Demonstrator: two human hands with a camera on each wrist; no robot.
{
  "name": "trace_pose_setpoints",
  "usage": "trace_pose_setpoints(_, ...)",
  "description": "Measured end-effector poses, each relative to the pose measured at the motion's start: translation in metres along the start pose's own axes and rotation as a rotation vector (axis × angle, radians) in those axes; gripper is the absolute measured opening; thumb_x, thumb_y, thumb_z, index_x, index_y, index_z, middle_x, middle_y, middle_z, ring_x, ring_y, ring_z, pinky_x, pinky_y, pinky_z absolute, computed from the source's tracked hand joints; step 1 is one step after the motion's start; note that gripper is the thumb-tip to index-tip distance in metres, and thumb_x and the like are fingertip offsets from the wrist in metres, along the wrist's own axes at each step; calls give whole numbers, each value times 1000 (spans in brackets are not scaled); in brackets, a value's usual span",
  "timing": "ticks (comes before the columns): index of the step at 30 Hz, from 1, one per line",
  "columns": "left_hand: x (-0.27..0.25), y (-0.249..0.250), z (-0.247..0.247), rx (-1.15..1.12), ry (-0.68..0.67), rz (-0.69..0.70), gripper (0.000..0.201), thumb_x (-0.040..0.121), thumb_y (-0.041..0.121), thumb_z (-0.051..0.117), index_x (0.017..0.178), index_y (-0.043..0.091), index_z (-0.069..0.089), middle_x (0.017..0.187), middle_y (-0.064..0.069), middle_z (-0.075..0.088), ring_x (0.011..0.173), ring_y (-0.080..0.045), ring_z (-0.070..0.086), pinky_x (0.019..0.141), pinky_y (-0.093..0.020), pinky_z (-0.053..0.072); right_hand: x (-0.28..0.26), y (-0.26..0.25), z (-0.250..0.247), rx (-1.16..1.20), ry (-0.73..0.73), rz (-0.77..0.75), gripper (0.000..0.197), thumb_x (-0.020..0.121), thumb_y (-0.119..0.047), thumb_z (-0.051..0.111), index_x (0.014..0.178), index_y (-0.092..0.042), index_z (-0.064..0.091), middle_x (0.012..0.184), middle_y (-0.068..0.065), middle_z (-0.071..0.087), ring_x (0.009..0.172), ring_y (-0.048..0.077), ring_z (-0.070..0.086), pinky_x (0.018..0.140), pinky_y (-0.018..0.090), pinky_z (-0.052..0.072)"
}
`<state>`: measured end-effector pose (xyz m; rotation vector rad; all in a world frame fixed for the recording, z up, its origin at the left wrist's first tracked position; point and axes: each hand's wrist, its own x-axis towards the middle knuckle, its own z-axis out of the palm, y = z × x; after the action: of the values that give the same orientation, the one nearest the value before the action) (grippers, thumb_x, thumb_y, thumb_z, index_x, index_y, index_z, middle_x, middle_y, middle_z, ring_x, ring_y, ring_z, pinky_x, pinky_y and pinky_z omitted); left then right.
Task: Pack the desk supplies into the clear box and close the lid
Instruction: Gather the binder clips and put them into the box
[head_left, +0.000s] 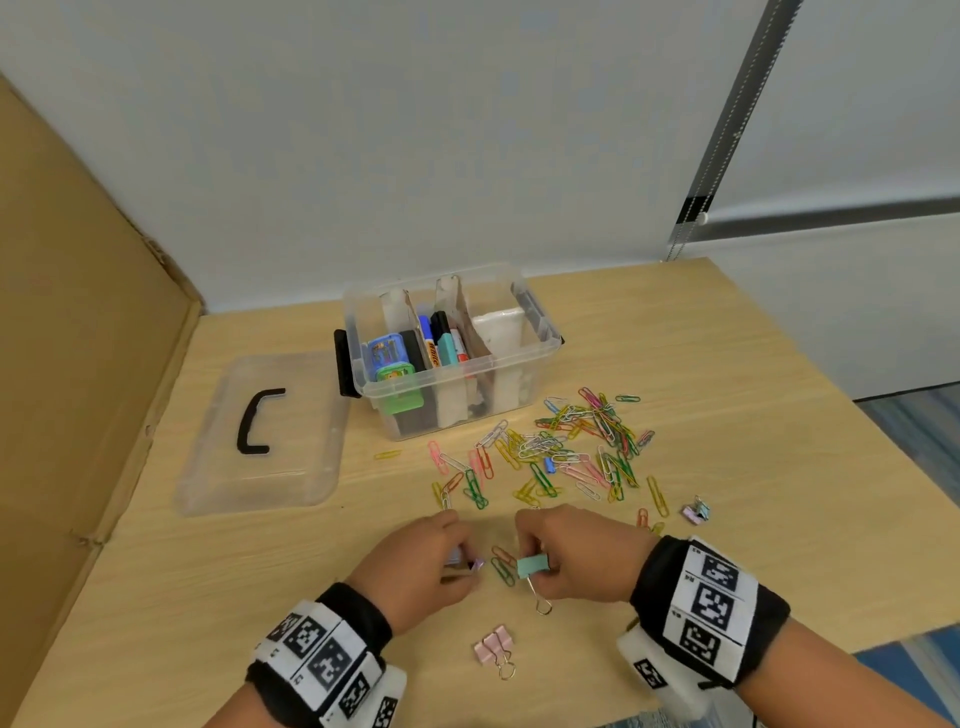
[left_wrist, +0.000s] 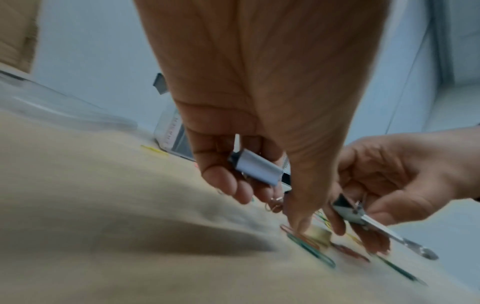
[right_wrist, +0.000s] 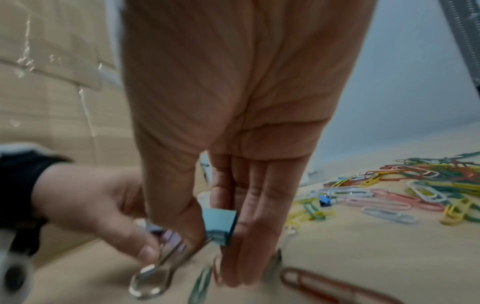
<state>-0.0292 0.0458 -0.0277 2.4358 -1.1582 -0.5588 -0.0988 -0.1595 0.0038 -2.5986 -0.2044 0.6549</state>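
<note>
My left hand (head_left: 447, 558) curls around a lilac binder clip (left_wrist: 255, 169) near the table's front, its thumb tip down on the wood. My right hand (head_left: 540, 558) pinches a teal binder clip (head_left: 532, 565) between thumb and fingers, its wire handles hanging down. A few paper clips (head_left: 503, 564) lie between the two hands. A pink binder clip (head_left: 493, 647) lies nearer me, and another small binder clip (head_left: 696, 509) lies at the right. A heap of coloured paper clips (head_left: 566, 447) is spread in front of the open clear box (head_left: 452, 353), which holds markers and small items.
The clear lid (head_left: 265, 431) with a black handle lies flat left of the box. A cardboard sheet (head_left: 67, 322) stands along the table's left side. A white wall is behind the box, and the table's right edge (head_left: 883, 441) drops to the floor.
</note>
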Motion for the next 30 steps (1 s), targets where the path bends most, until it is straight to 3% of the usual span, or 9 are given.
trace_pose_setpoints(3,-4,-12,-11,-102,67,-28,16,85,39,63,98,29,61,100,16,55,91,-2,55,84,-23,47,-2,5,-31,143,104,-47,17,85,-24,66,96,-20,54,96,-3,63,80,15,60,69,28,49)
trace_pose_setpoints(7,-8,-22,-22,-162,149,-70,16,82,37,67,97,33,62,95,19,55,88,5,54,82,-17,46,6,8,-93,309,377,-83,15,87,-17,65,95,-25,56,94,-8,62,77,5,60,70,20,53)
trace_pose_setpoints(11,-9,-22,-29,-163,197,-95,13,82,41,67,92,37,60,89,24,54,84,9,53,74,-8,40,40,14,-153,519,757,-90,15,86,-11,66,95,-18,58,92,-1,61,81,23,66,73,33,59)
trace_pose_setpoints(13,-9,-20,-31,-154,202,-109,12,82,44,66,90,39,59,87,25,53,83,9,53,74,-8,40,69,17,-174,610,848,-36,15,85,-7,66,91,-17,57,87,3,59,82,28,67,76,39,59)
trace_pose_setpoints(16,-10,-15,-34,-157,199,-127,12,82,45,65,85,42,55,87,23,53,83,7,53,74,-10,42,117,22,-191,669,798,131,13,86,-8,64,96,-13,57,88,6,62,85,27,69,82,42,58)
trace_pose_setpoints(18,-10,-12,-35,-168,202,-146,14,83,42,66,81,42,52,87,22,53,82,6,54,73,-8,42,140,25,-198,553,657,235,24,87,-12,62,110,-10,58,104,11,67,93,25,68,90,42,54)
trace_pose_setpoints(21,-10,-9,-37,-187,213,-167,15,82,41,66,79,42,52,85,18,55,82,3,54,71,-7,41,148,20,-205,275,456,256,42,94,-19,53,134,-7,49,135,12,55,121,26,55,106,37,41)
trace_pose_setpoints(27,-6,-9,-37,-265,265,-200,20,79,33,72,75,40,55,80,11,59,82,-3,55,69,-9,41,114,30,-172,53,708,87,38,98,-19,39,133,-12,51,137,6,51,124,22,50,102,32,40)
trace_pose_setpoints(30,0,8,-46,-280,254,-169,18,78,36,72,74,44,56,81,10,59,84,-3,56,72,-11,44,101,48,-137,-68,687,50,49,100,-29,30,148,-17,28,152,3,33,133,21,40,106,35,40)
